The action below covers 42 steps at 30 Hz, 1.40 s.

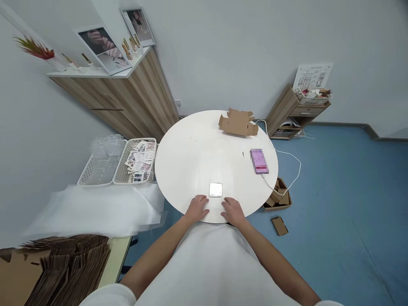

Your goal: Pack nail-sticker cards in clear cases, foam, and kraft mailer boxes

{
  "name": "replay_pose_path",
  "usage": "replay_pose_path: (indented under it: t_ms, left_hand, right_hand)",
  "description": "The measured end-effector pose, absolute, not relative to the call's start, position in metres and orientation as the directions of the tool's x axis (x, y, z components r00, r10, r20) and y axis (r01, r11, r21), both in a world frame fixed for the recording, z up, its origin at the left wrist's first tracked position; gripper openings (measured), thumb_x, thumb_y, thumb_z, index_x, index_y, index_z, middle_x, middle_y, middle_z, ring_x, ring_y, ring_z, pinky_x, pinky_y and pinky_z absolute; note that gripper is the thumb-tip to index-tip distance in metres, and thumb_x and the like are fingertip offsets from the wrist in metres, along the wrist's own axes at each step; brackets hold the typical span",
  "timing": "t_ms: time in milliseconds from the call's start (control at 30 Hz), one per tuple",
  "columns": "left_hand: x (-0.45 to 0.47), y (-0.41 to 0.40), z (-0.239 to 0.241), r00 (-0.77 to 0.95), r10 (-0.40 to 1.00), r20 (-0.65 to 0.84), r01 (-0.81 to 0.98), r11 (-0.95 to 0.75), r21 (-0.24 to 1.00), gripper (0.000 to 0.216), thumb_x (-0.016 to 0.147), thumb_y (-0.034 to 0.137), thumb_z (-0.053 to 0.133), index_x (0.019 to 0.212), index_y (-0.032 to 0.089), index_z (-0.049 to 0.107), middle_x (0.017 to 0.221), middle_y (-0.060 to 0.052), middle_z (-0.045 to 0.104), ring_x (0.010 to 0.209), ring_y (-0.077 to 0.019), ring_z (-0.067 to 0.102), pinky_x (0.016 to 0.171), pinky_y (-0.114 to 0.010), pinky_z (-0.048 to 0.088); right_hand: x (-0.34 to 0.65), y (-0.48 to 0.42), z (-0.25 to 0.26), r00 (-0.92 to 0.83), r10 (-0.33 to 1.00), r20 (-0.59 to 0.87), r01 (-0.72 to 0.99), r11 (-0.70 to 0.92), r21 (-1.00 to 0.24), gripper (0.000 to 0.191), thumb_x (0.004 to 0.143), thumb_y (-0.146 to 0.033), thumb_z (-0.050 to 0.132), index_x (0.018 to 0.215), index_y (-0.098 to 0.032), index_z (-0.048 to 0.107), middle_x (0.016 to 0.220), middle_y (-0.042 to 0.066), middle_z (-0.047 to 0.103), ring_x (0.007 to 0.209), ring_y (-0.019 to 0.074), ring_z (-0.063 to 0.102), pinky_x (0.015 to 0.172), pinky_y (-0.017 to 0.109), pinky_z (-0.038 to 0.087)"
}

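Note:
A small, flat, square case (216,190), whitish and shiny with rounded corners, lies on the round white table (181,161) near its front edge. To its left rests my left hand (196,208), fingers apart and holding nothing. My right hand (234,211) lies on the tabletop at the other side, also with fingers apart and nothing in it. Both hands are close to the case but do not grip it. Toward the back of the table is an unfolded brown cardboard box (239,122).
A blurred purple phone (259,161) sits at the table's right, its white cable (298,170) looping off the edge. White baskets (116,172), one full of printed cards, stand left. Folded cardboard (66,267) is stacked lower left. A cardboard carton (287,199) is on the floor.

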<state>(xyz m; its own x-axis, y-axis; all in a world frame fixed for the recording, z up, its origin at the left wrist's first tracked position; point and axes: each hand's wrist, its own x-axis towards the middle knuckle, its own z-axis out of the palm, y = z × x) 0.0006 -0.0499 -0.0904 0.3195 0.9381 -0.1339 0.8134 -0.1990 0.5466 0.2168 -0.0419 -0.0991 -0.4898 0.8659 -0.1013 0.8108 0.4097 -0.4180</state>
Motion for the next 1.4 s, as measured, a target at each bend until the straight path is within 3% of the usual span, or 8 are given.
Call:
replay_pose_path:
  t_ms: [100, 267, 500, 733, 900, 1067, 1233, 1400]
  left_hand:
    - [-0.002, -0.052, -0.089, 0.370, 0.919, -0.136, 0.830, -0.261, 0.493, 0.032, 0.069, 0.027, 0.057, 0.101, 0.022, 0.053, 0.117, -0.008, 0.048, 0.109, -0.0246, 0.042, 0.090, -0.041, 0.032]
    - [0.001, -0.055, -0.086, 0.389, 0.916, -0.099, 0.857, -0.320, 0.404, 0.035, 0.067, 0.034, 0.059, 0.099, 0.022, 0.051, 0.114, -0.009, 0.048, 0.106, -0.0259, 0.042, 0.093, -0.045, 0.023]
    - [-0.006, -0.066, -0.085, 0.457, 0.881, -0.126, 0.860, -0.401, 0.315, 0.016, 0.076, 0.018, 0.043, 0.085, 0.019, 0.057, 0.088, -0.008, 0.056, 0.085, -0.0218, 0.051, 0.090, -0.043, 0.025]
    - [-0.017, -0.066, -0.088, 0.413, 0.886, -0.213, 0.800, -0.241, 0.549, 0.025, 0.082, 0.021, 0.034, 0.089, 0.022, 0.058, 0.089, -0.005, 0.061, 0.084, -0.0186, 0.054, 0.081, -0.034, 0.035]
    - [-0.023, -0.054, -0.087, 0.310, 0.907, -0.286, 0.759, -0.054, 0.649, 0.025, 0.082, 0.027, 0.034, 0.088, 0.023, 0.059, 0.089, -0.001, 0.064, 0.083, -0.0164, 0.056, 0.075, -0.027, 0.038]
    - [-0.011, -0.052, -0.089, 0.129, 0.925, -0.357, 0.860, 0.075, 0.505, 0.022, 0.081, 0.023, 0.035, 0.082, 0.021, 0.057, 0.080, -0.001, 0.064, 0.077, -0.0173, 0.057, 0.078, -0.034, 0.035]
    - [0.003, -0.057, -0.093, 0.098, 0.969, -0.226, 0.919, -0.002, 0.394, 0.021, 0.079, 0.018, 0.039, 0.096, 0.020, 0.050, 0.095, -0.005, 0.059, 0.087, -0.0194, 0.053, 0.083, -0.039, 0.030]
    - [0.007, -0.059, -0.093, 0.280, 0.959, -0.053, 0.909, -0.247, 0.336, 0.036, 0.070, 0.005, 0.042, 0.101, 0.023, 0.048, 0.117, -0.008, 0.047, 0.112, -0.0227, 0.039, 0.091, -0.040, 0.024]
  right_hand:
    - [0.214, -0.045, -0.102, -0.514, 0.854, -0.077, 0.829, 0.472, -0.299, 0.015, 0.078, -0.016, 0.048, 0.091, -0.021, 0.054, 0.110, 0.008, 0.052, 0.103, 0.0229, 0.045, 0.081, 0.037, 0.038]
    - [0.202, -0.046, -0.104, -0.479, 0.873, -0.087, 0.872, 0.463, -0.158, 0.025, 0.078, -0.002, 0.038, 0.086, -0.019, 0.054, 0.099, 0.009, 0.055, 0.097, 0.0230, 0.045, 0.073, 0.033, 0.038]
    - [0.202, -0.072, -0.084, -0.483, 0.859, -0.169, 0.854, 0.421, -0.305, 0.018, 0.085, -0.016, 0.034, 0.084, -0.019, 0.052, 0.086, 0.005, 0.056, 0.082, 0.0187, 0.049, 0.070, 0.029, 0.036]
    - [0.206, -0.096, -0.082, -0.429, 0.888, -0.165, 0.846, 0.332, -0.417, 0.018, 0.080, -0.028, 0.047, 0.096, -0.020, 0.050, 0.098, 0.006, 0.055, 0.089, 0.0188, 0.049, 0.075, 0.029, 0.035]
    - [0.202, -0.075, -0.090, -0.174, 0.941, -0.289, 0.869, 0.009, -0.494, 0.023, 0.086, -0.020, 0.029, 0.087, -0.020, 0.053, 0.083, 0.003, 0.059, 0.076, 0.0149, 0.053, 0.062, 0.024, 0.034]
    - [0.196, -0.061, -0.096, -0.042, 0.937, -0.348, 0.892, -0.122, -0.435, 0.018, 0.083, -0.022, 0.036, 0.091, -0.021, 0.052, 0.080, 0.004, 0.060, 0.071, 0.0159, 0.053, 0.056, 0.023, 0.032]
    - [0.186, -0.067, -0.101, -0.123, 0.984, -0.130, 0.936, 0.071, -0.346, 0.024, 0.078, -0.012, 0.040, 0.100, -0.019, 0.049, 0.092, 0.007, 0.058, 0.081, 0.0189, 0.052, 0.066, 0.028, 0.036]
    - [0.185, -0.068, -0.102, -0.368, 0.930, -0.013, 0.888, 0.348, -0.301, 0.027, 0.073, -0.002, 0.040, 0.087, -0.020, 0.054, 0.115, 0.008, 0.050, 0.110, 0.0220, 0.041, 0.088, 0.035, 0.031]
